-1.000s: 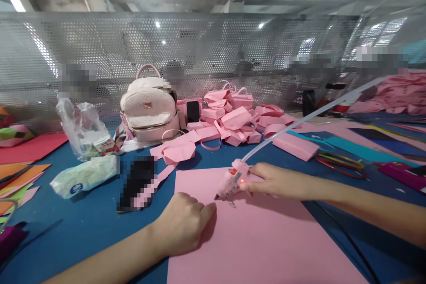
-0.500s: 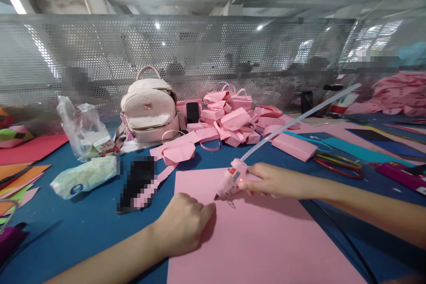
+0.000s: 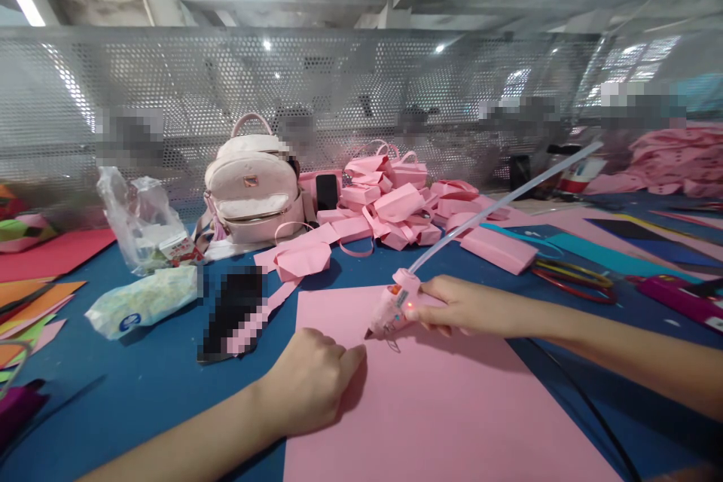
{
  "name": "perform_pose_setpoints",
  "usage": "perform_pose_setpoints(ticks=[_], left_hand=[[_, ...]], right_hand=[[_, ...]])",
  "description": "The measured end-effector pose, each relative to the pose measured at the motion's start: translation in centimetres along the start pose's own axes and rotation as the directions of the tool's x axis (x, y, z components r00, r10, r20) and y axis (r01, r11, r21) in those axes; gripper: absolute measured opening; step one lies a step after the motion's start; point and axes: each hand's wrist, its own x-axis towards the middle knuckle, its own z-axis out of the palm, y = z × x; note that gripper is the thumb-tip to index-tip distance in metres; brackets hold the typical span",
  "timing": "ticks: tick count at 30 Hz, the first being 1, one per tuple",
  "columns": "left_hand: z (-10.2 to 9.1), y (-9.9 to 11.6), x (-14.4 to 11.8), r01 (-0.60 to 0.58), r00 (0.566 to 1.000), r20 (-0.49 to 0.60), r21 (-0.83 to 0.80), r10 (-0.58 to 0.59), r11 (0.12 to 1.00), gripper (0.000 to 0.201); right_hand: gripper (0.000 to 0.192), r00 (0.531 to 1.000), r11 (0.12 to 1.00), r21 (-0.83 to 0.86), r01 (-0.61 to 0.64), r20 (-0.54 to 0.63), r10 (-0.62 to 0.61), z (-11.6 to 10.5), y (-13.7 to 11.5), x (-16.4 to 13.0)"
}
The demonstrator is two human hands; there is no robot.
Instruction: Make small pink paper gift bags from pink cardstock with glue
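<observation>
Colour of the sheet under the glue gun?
The sheet is plain pink; best seen in the head view.

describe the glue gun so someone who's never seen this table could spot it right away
On the blue table, find the large flat pink sheet nearest the camera. Over its far part, the right hand holds the glue gun, dark nozzle pointing toward the left hand. Unlike the pink paper around it, it shows a glowing red light and a long pale stick.

Pink sheet (image 3: 452, 407), pink glue gun (image 3: 389, 307) (table (image 3: 152, 376) blue).
</observation>
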Motion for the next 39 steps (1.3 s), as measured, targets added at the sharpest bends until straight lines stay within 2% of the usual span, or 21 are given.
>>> perform_pose_setpoints(ticks=[12, 26, 33, 39], left_hand=[[0.1, -0.1, -0.1, 0.007, 1.0, 0.022, 0.013, -0.007, 1.0, 0.026], [0.1, 0.0, -0.1, 0.006, 1.0, 0.029, 0.022, -0.006, 1.0, 0.015], [0.1, -0.1, -0.2, 0.007, 1.0, 0.025, 0.027, -0.007, 1.0, 0.023], [0.2, -0.1, -0.1, 0.0, 1.0, 0.014, 0.028, 0.0, 1.0, 0.022]], right_hand=[[0.057, 1.0, 0.999, 0.035, 0.001, 0.009, -0.001, -0.4, 0.7, -0.2], [0.057, 0.998, 0.998, 0.004, -0.059, 0.0, 0.059, -1.0, 1.0, -1.0], [0.056, 0.996, 0.995, -0.03, -0.09, -0.028, 0.089, -1.4, 1.2, -1.5], [0.056, 0.993, 0.993, -0.049, -0.11, -0.05, 0.107, -1.7, 1.3, -1.9]])
